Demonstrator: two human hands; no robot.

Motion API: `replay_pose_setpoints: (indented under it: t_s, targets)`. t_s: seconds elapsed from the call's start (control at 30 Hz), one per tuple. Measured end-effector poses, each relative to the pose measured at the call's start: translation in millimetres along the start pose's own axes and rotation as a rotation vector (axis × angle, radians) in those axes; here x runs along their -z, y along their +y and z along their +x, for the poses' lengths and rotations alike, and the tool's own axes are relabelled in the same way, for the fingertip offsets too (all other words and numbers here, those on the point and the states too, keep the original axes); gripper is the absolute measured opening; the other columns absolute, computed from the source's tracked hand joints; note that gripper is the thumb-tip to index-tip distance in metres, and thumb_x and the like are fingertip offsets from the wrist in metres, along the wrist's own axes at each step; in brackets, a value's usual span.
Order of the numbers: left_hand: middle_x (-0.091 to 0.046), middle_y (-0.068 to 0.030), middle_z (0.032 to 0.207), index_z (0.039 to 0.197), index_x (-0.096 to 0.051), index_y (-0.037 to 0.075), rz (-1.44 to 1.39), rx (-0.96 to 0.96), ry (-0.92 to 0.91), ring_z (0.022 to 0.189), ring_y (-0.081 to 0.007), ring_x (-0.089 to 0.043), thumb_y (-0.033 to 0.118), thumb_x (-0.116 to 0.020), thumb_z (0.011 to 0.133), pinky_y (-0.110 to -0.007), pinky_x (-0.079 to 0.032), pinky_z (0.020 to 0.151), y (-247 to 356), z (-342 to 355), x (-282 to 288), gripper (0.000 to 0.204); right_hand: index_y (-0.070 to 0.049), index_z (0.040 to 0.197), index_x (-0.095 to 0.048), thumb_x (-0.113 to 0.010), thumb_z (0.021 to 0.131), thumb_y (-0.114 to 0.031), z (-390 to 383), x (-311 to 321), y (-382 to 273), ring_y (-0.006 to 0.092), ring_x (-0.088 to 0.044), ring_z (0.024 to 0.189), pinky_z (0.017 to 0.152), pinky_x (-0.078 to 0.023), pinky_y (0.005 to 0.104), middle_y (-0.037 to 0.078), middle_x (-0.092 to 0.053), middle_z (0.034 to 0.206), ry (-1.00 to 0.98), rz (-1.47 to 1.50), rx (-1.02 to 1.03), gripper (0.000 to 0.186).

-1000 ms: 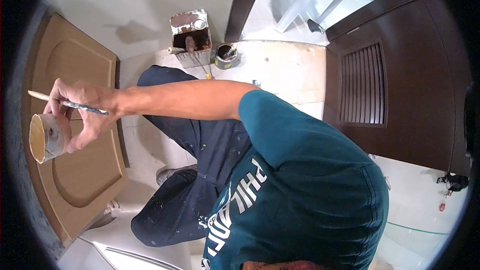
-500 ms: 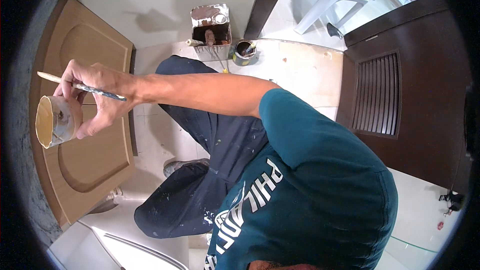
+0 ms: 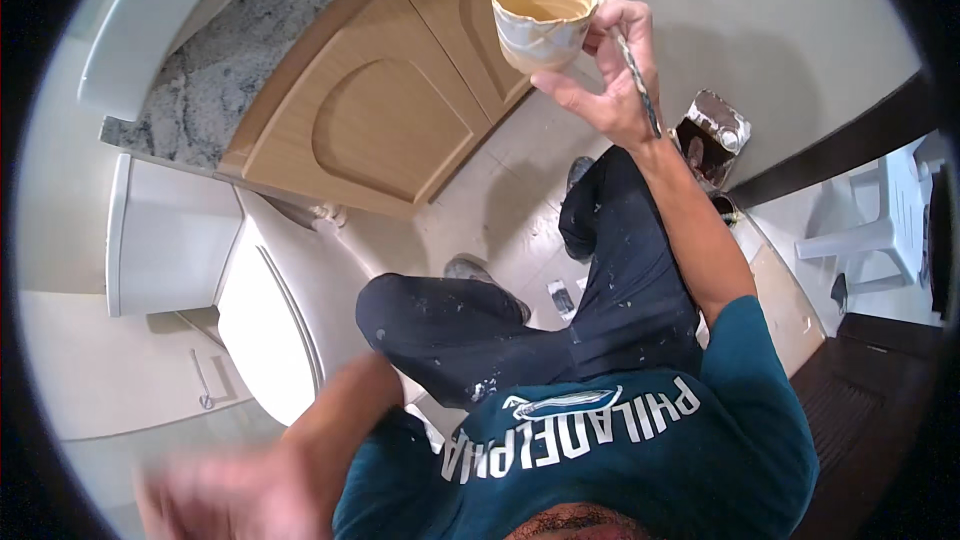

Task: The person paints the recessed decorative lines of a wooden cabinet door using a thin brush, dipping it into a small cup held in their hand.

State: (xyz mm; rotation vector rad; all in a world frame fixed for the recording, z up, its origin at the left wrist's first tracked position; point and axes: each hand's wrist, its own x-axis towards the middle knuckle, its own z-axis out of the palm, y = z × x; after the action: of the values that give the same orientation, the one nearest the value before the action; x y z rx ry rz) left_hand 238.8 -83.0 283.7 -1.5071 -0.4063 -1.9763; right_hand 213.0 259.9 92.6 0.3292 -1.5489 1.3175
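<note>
My right hand [image 3: 607,100] is raised at the upper middle, closed on a paint-stained cream cup [image 3: 535,35] with a slim brush [image 3: 645,98] held across its fingers, both in front of the light wood cabinet doors [image 3: 380,90]. Low at the left, my left hand [image 3: 220,490] is smeared by motion beside the white toilet [image 3: 262,325]; whether it holds anything cannot be made out.
A speckled stone counter [image 3: 170,125] tops the cabinet. On the floor to the right stand an open square paint can [image 3: 720,120] and a smaller pot [image 3: 730,208], partly behind my arm. Beyond the dark door frame is a white plastic stool [image 3: 880,235]; a dark door [image 3: 850,410] is lower right.
My view has swung round toward the toilet and counter. The cup and brush now appear upper middle instead of far left. My blurred left hand has come into view.
</note>
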Motion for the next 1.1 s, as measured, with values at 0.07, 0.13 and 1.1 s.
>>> replay_pose_setpoints:
  t_s: [0.07, 0.13, 1.1]
  targets:
    - [-0.049, -0.0227, 0.142, 0.14, -0.047, -0.006, -0.107, 0.546, 0.025, 0.123, -0.0344, -0.056, 0.05, -0.04, 0.098, -0.05, -0.041, 0.108, -22.1, -36.2, 24.7, 0.07, -0.01, 0.117, -0.039, -0.092, 0.069, -0.012, 1.2, -21.1, -0.7, 0.0181, -0.059, 0.107, 0.091, -0.052, 0.0342, 0.017, -0.057, 0.13, 0.016, 0.023, 0.035, 0.071]
    - [-0.046, -0.0221, 0.147, 0.146, -0.041, -0.003, 0.495, 0.872, -0.053, 0.129, -0.0346, -0.053, 0.051, -0.054, 0.093, -0.049, -0.049, 0.101, -66.4, -87.2, 33.2, 0.076, -0.01, 0.115, -0.04, -0.092, 0.069, -0.013, -5.6, -23.5, -5.1, 0.017, -0.06, 0.104, 0.089, -0.053, 0.0335, 0.017, -0.059, 0.13, -0.019, -0.031, 0.033, 0.07]
    - [-0.055, -0.0186, 0.126, 0.133, -0.044, 0.006, 0.792, 1.193, -0.143, 0.092, -0.022, -0.065, 0.014, -0.091, 0.065, -0.029, -0.059, 0.063, -202.3, -165.3, 124.9, 0.084, 0.004, 0.118, -0.066, -0.048, 0.107, -0.034, -53.7, 74.8, 132.9, 0.0139, -0.066, 0.086, 0.08, -0.052, 0.0272, 0.011, -0.074, 0.094, 0.074, -0.103, -0.784, 0.043]
